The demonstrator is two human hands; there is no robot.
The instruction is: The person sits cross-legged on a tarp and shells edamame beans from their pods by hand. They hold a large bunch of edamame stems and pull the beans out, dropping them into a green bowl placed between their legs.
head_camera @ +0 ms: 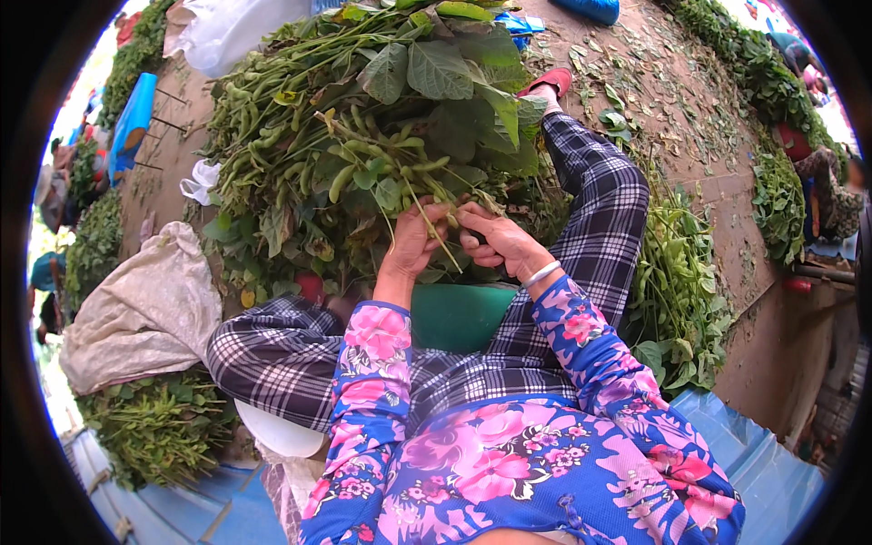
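A leafy soybean plant with green pods (381,153) lies over a large heap of soybean plants (272,122) in front of me. My left hand (417,231) closes its fingers on a stem and pods at the near end of the plant. Close beside it, my right hand (494,235) pinches at the same spot, thumb and forefinger together, with the other fingers curled; a pale bangle is on that wrist. What lies inside the right fingers is partly hidden. A green container (460,317) sits between my legs below both hands.
Another bundle of soybean plants (681,272) lies at the right by my leg. At the left are a woven sack (150,306), more bundled plants (160,426) and an upturned blue stool (129,126). Fallen leaves litter the ground beyond my red shoe (550,82). People sit at both edges.
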